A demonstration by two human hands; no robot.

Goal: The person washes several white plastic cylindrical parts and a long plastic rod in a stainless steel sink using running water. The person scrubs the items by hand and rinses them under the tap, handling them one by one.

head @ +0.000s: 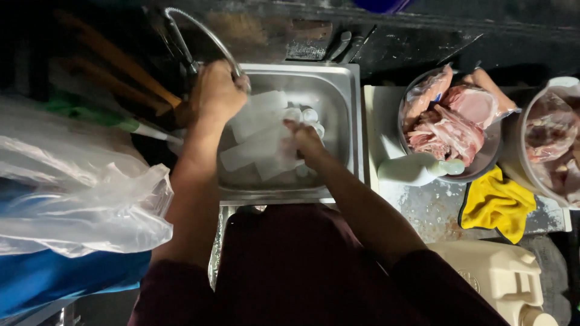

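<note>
Left hand (217,90) clamped round flexible faucet hose (205,33), aiming it into sink (338,121). Right hand (302,140) curled, pinning 1 translucent plastic sheet (257,136) beneath spout for rinsing.

1. My left hand (216,90) grips the curved metal faucet spout (205,33) at the back left corner of the steel sink (338,102).
2. My right hand (304,140) is down in the sink, touching pale translucent plastic containers (257,130) piled there.
3. Right of the sink, a metal bowl (492,154) holds raw meat (450,121), with a white bottle (417,169) lying against it.
4. A yellow cloth (496,205) lies just below the bowl, near a cream jug (501,281).
5. A clear plastic bag (78,193) sits at my left.
</note>
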